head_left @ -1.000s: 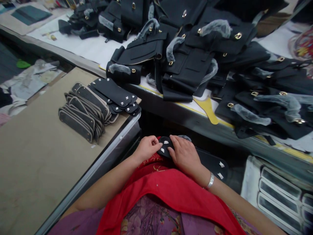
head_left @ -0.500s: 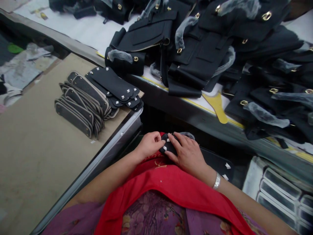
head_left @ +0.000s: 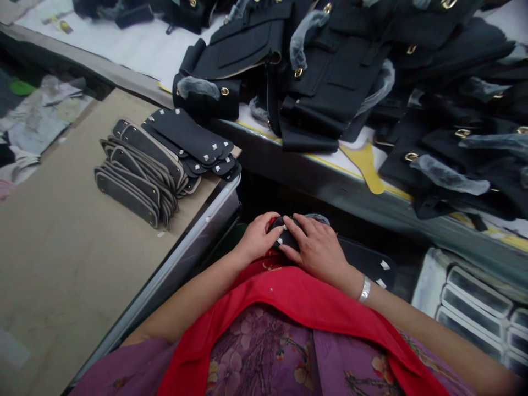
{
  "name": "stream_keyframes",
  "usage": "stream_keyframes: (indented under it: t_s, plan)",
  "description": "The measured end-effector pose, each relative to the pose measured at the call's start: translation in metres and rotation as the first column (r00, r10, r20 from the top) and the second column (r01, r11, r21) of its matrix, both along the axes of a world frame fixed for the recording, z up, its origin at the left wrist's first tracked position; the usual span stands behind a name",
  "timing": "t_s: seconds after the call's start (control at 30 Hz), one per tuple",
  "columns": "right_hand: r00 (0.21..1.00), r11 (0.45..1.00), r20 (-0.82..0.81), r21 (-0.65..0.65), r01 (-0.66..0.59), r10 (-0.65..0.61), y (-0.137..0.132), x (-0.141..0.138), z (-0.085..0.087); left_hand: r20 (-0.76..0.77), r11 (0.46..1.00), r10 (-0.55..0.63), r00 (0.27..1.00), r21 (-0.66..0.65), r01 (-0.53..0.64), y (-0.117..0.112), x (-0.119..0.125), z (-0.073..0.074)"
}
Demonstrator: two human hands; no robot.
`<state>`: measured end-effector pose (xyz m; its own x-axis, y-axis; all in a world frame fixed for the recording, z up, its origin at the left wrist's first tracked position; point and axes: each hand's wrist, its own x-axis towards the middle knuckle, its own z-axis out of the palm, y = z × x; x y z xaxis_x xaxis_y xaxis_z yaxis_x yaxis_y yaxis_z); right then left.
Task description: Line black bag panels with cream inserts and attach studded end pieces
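Note:
On my lap, over a red cloth [head_left: 289, 302], lies a flat black leather piece [head_left: 363, 261] with small white tabs near its ends. My left hand [head_left: 258, 239] pinches its left end with curled fingers. My right hand [head_left: 315, 247] lies over the same end, fingers bent and pressing on it; a silver bangle sits on that wrist. The piece's left end [head_left: 284, 237] shows between the two hands, and its middle is hidden under my right hand.
A brown board table [head_left: 61, 231] on my left carries a fanned stack of edged black strips [head_left: 132, 187] and a pile of tabbed black pieces [head_left: 193, 146]. Ahead, a bench holds several black bags [head_left: 325, 82] with gold hardware. More strips [head_left: 474, 308] lie lower right.
The view has tilted slightly, so everything sits a little higher in the picture. My fingers have closed in over the piece's left end, covering more of its white tabs.

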<state>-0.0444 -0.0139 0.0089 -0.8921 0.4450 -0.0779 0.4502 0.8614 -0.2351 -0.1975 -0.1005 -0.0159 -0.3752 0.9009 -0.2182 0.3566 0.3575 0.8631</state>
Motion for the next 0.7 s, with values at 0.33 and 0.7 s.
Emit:
stream_keyframes:
  t_s: [0.33,0.7]
  plan:
    - [0.999,0.999,-0.023,-0.025,0.029,-0.03,0.002,0.004,0.005,-0.073,0.999,0.026,0.997,0.027,-0.024,-0.001,0.006,-0.004]
    - [0.968,0.983,0.176,0.082,0.167,-0.179,0.009,0.023,0.014,-0.085,0.99,0.071,0.994,0.124,-0.061,-0.008,0.014,-0.012]
